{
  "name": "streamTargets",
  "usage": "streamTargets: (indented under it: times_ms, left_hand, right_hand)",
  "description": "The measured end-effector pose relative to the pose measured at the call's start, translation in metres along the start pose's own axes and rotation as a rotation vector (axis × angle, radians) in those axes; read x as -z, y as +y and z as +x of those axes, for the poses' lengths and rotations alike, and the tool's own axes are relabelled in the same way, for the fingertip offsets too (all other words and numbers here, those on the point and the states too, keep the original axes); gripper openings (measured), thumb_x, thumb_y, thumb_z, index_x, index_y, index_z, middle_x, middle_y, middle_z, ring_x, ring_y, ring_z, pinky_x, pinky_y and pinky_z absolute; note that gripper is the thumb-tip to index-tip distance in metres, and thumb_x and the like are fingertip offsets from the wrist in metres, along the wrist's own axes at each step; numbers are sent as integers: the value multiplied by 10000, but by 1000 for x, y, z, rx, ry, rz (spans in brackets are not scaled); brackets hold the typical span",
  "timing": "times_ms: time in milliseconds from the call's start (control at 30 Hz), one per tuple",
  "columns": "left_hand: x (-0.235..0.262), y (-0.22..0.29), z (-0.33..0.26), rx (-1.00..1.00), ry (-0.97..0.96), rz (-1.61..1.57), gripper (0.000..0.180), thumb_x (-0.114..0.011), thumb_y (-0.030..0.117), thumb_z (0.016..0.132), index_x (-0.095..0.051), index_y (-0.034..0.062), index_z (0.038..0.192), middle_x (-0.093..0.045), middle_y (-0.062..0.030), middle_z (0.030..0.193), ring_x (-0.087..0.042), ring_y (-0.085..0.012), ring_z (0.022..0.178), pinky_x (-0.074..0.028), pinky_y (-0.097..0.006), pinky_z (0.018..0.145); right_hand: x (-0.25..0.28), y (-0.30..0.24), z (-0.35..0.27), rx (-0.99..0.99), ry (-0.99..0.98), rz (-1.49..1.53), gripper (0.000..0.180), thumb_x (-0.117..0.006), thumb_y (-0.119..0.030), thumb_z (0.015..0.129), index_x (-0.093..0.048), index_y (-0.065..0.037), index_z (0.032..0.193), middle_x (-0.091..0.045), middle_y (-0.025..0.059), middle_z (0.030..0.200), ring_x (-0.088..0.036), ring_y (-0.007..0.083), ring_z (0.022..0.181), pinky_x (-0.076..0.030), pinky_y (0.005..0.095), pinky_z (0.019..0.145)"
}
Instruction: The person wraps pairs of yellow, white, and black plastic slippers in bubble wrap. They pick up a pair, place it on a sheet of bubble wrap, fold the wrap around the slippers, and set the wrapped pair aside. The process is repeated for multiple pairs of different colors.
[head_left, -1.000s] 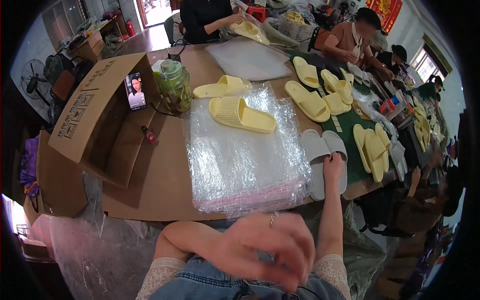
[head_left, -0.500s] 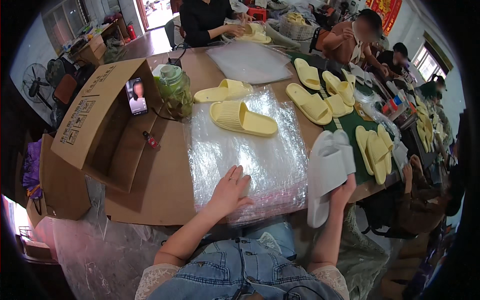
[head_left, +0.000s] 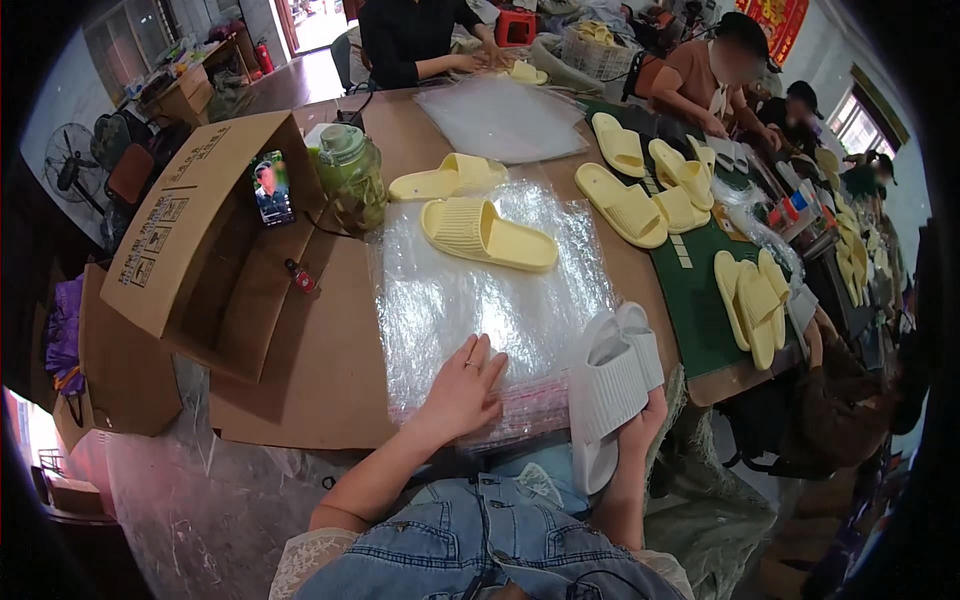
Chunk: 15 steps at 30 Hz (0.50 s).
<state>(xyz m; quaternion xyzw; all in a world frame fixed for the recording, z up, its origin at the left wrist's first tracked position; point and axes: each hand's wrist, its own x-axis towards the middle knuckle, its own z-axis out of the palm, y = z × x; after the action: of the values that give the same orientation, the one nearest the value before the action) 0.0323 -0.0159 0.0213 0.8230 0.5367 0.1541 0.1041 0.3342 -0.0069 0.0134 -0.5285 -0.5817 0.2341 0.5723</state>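
My left hand [head_left: 462,393] lies on a stack of clear plastic bags [head_left: 430,310], palm down with the fingers stretched out and a ring on one of them. In my right hand [head_left: 643,420] is a pair of white slippers [head_left: 608,390], gripped together beside the bags' right near corner. They stand tilted, toes and straps facing me, and partly hide the fingers. Two yellow slippers lie at the far end of the bags: a near one [head_left: 490,236] on top of the plastic, and another [head_left: 448,178] just behind it.
An open cardboard box [head_left: 190,220] stands at left, with a phone [head_left: 272,188] showing a video and a small red bottle [head_left: 300,276]. Behind are a green jar [head_left: 350,180] and more plastic sheets [head_left: 505,118]. Yellow slippers [head_left: 752,305] sit on a green mat [head_left: 690,300]. Several people work around the table.
My right hand has brought the white slippers leftward and nearer to me, to the bags' edge. My left hand stays on the bags. Across the table, a co-worker's slipper has moved.
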Motion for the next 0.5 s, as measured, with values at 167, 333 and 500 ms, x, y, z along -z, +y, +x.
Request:
streamTargets:
  times_ms: [167,333,500]
  left_hand:
    - [6,5,2,22,26,-77,729,-768,297,795,-486,52,1422,-434,-274,1458,-406,-457,1370,-413,-483,1096]
    - [-7,1,1,-57,114,-73,556,-720,202,806,-565,34,1313,-525,-220,1386,-496,-400,1299,-481,-472,1007]
    - [-6,2,4,-42,150,-101,380,-699,138,821,-630,62,1186,-619,-128,1280,-589,-329,1195,-528,-419,939]
  right_hand:
    - [5,-1,-7,-21,37,31,398,-636,-80,885,-635,74,1252,-691,130,1187,-643,215,1089,-479,329,953]
    - [3,-7,-7,44,38,-3,415,-654,-103,876,-637,72,1252,-695,122,1172,-648,208,1069,-482,329,946]
    - [2,-1,-10,20,70,55,405,-658,-109,868,-643,75,1229,-697,112,1159,-653,200,1045,-485,325,935]
